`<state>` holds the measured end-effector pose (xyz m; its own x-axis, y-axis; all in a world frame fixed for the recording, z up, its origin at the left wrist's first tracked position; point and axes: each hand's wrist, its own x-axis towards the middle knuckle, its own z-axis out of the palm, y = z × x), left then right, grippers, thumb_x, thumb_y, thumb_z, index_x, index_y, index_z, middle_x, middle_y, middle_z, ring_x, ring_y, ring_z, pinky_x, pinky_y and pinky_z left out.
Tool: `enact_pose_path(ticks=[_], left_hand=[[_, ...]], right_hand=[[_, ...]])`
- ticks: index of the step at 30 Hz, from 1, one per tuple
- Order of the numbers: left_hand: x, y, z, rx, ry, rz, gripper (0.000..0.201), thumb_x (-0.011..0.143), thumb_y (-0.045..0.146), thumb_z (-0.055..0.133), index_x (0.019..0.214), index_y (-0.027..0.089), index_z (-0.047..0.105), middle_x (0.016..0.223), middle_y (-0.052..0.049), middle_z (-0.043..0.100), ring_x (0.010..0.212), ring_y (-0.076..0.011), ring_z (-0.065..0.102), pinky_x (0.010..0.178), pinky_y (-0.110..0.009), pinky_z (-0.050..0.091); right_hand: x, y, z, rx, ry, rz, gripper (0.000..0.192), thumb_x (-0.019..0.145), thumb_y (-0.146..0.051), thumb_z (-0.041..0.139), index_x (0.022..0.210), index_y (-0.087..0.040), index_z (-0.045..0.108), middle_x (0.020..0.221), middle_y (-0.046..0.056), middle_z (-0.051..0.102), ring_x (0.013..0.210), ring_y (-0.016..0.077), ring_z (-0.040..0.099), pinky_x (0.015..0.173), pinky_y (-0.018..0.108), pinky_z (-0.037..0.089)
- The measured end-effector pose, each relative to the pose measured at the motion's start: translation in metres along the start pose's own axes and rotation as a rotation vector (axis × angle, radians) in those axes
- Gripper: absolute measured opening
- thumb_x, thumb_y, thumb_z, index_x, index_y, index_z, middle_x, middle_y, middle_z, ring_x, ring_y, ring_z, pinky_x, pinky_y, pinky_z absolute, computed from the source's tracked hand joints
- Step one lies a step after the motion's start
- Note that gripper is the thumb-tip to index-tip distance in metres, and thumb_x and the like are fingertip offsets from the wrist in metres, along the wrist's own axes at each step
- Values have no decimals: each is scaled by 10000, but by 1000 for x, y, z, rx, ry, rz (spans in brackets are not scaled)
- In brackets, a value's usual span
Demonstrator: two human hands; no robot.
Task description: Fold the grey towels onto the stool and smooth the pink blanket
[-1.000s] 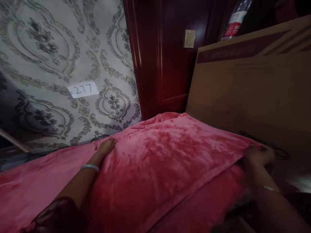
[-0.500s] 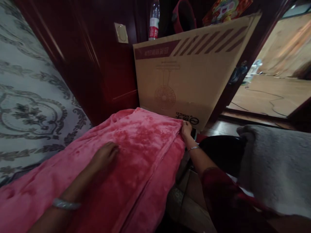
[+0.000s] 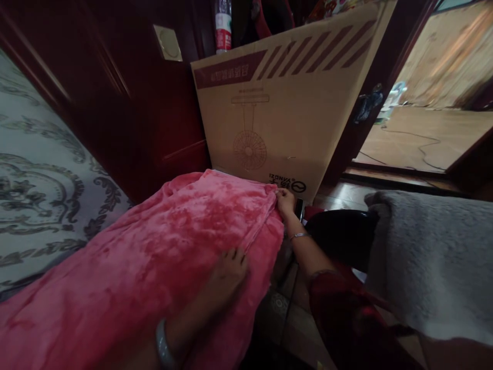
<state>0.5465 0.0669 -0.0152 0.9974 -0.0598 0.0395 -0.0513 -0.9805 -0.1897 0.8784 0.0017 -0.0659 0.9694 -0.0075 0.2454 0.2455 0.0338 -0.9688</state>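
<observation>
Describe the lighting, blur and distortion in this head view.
Head view: dim and reddish indoors, the doorway at right far brighter; wide-angle bending tilts the cardboard box; soft throughout, left hand and right hand on the pink blanket lack fine detail; the lower corners fall into shadow.

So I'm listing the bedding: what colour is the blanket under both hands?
Pink, a plush blanket, plain with no pattern; the head view shows it clearly.

bottle [image 3: 223, 25] top cut off, box print [image 3: 227, 75] blurred
</observation>
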Motion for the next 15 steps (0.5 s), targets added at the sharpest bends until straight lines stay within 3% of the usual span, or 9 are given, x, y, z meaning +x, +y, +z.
enact_pose_path(ticks=[3,9,12,15], left_hand=[[3,-1,5,82,-37,-83,322,873,33,434,1030,176,675,977,-130,662,895,-303,615,731,-450,514],[10,-3,-4,49,-48,-192,342,853,11,435,1029,159,689,992,-162,658,928,-310,621,736,-438,512],[10,-8,-15,-145,21,-194,257,864,48,460,916,183,672,992,-142,657,957,-282,612,820,-438,509],[8,-14,-25,-507,201,-166,184,908,127,454,841,202,607,1002,-97,636,944,-216,597,843,-376,504]], right_hand=[[0,0,2,-11,43,29,240,681,-385,579,767,-179,664,699,4,635,682,177,521,669,280,407],[0,-3,4,-39,72,50,208,669,-343,564,744,-181,671,703,8,653,669,175,535,660,271,413],[1,-5,6,-56,90,64,224,674,-333,542,759,-174,675,713,11,667,666,173,552,661,265,425],[3,-7,6,-71,118,84,272,706,-313,488,805,-155,686,782,48,705,693,178,588,652,255,441]])
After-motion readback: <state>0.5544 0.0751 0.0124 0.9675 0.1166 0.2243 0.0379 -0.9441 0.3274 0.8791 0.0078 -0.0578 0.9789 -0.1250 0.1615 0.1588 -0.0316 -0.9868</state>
